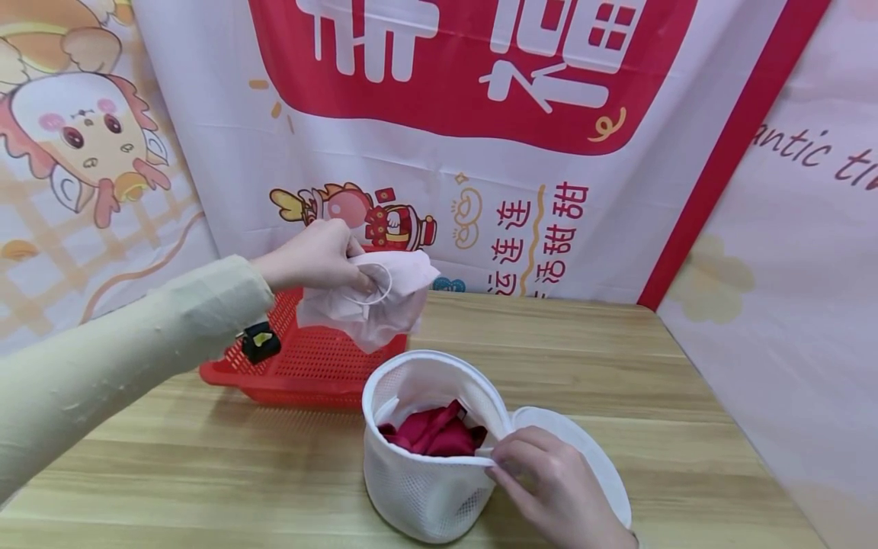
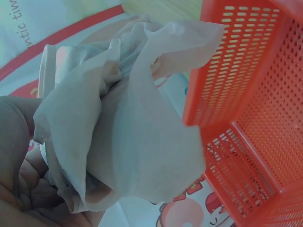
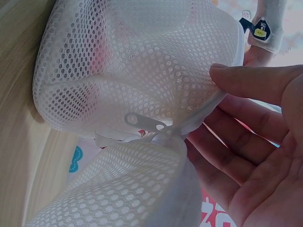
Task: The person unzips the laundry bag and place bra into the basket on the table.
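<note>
Above the red plastic basket (image 1: 274, 385), my left hand (image 1: 318, 255) grips a thin, pale pinkish-white garment (image 1: 394, 309) with a narrow loop of strap; its kind does not show. In the left wrist view the soft cloth (image 2: 142, 142) hangs in loose folds from the fingers. My right hand (image 1: 559, 484) pinches the rim of a white cylindrical mesh laundry bag (image 1: 418, 492) between thumb and fingers. Dark red cloth (image 1: 439, 433) lies bunched inside the bag. Folded back to the right is the bag's round lid (image 1: 590, 450), partly behind my right hand. A zipper pull (image 3: 142, 122) shows at the seam.
The basket stands behind and left of the bag, close to it, and its visible inside shows bare perforated walls. Both sit on a wooden table (image 1: 686, 457). Printed cloth (image 1: 549, 191) hangs behind the table's back edge, with another sheet (image 1: 789, 320) along the right.
</note>
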Available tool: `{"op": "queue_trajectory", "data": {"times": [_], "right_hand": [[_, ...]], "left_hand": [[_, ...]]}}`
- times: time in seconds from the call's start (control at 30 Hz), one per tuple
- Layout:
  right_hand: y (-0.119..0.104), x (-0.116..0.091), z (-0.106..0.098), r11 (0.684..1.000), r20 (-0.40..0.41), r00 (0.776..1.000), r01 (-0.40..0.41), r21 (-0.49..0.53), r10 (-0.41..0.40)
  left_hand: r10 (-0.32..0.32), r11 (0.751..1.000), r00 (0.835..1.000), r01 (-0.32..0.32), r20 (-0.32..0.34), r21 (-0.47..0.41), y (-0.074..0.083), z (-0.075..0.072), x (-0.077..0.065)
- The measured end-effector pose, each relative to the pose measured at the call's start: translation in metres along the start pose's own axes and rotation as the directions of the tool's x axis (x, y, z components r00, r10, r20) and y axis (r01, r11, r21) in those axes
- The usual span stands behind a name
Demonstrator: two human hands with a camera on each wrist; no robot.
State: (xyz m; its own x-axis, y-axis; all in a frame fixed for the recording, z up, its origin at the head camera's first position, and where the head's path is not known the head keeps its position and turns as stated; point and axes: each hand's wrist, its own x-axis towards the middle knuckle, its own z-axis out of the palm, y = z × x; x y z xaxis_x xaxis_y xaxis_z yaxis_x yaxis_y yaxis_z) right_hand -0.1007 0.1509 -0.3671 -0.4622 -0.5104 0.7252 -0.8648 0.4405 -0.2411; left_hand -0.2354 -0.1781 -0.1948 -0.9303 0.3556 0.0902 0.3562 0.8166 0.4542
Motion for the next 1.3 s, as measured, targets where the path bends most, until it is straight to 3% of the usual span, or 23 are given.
{"op": "queue_trajectory", "data": {"times": [0.33,0.77,0.97,1.13,1.3], "right_hand": [[0.0,-0.001,0.0,1.0,-0.004,1.0,0.002,-0.004,-0.002],[0.001,0.001,-0.002,1.0,0.0,1.0,0.008,-0.017,-0.008],[0.001,0.0,-0.001,1.0,0.005,1.0,0.005,-0.015,-0.005],[0.002,0.001,-0.002,1.0,0.006,1.0,0.001,-0.014,-0.001],[0.001,0.001,-0.001,1.0,0.011,1.0,0.002,-0.005,-0.001]], "left_hand": [[-0.037,0.999,0.999,0.037,-0.006,0.033,-0.027,0.002,0.005],[-0.067,0.991,0.998,0.068,-0.013,0.112,-0.072,0.018,0.027],[-0.099,0.99,0.995,0.098,0.008,0.099,-0.082,0.017,0.031],[-0.127,0.979,0.992,0.122,0.022,0.16,-0.089,0.017,0.038],[-0.192,0.961,0.978,0.17,0.083,0.22,-0.1,0.023,0.046]]}}
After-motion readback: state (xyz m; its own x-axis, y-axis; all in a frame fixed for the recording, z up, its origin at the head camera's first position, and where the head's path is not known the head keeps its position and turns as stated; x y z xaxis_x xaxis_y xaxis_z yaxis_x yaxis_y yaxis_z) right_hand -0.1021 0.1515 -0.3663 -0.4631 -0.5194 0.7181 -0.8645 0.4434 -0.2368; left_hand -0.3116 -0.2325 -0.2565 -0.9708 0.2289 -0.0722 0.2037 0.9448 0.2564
